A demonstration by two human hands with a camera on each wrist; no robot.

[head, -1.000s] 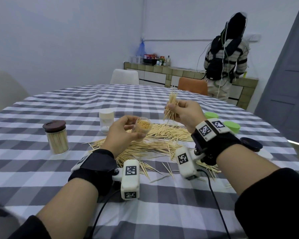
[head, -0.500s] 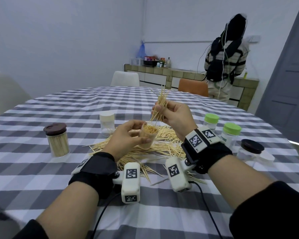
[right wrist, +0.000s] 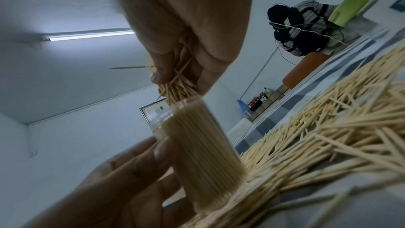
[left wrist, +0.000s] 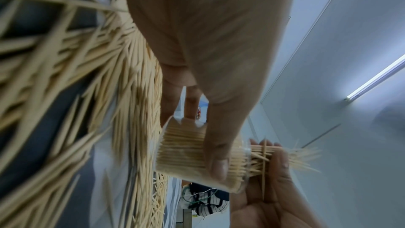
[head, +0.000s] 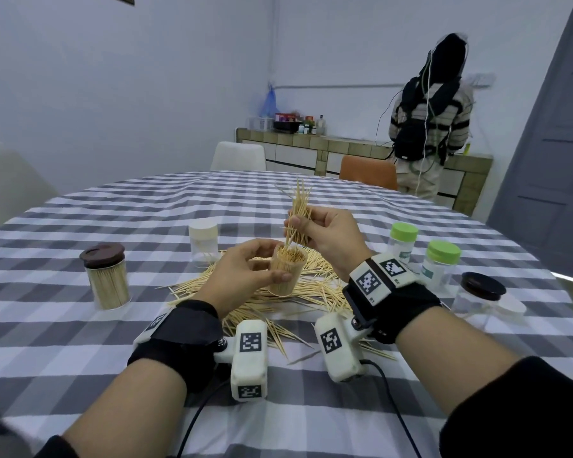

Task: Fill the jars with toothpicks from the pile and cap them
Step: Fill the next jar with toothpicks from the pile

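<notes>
Step in hand: feeding a bundle into an almost full jar.

Left grip (head: 242, 276): curled round the clear jar (head: 286, 274), thumb across the near wall, jar upright just above the pile (head: 262, 302) on the bench (head: 80, 325). Right grip (head: 325, 233): pinching a bundle of toothpicks (head: 300, 209), directly above the left grip, lower tips already at the jar mouth.

Procedure, as judged:
- Keep jar vertical and steady; tilt slightly only if tips jam against the packed sticks.
- Align bundle parallel to the jar wall before release. One stick lying crosswise in the bundle (left wrist: 264, 159): remove or turn first, otherwise likely to bridge the mouth.
- Loosen the pinch gradually; let sticks slide down, then tap level.
- Keep all tips below the rim, or the cap will probably not seat.

Spare white cap (head: 510, 309): on the bench, well to the right of the right grip, beside a dark-lidded jar (head: 480, 290).
</notes>
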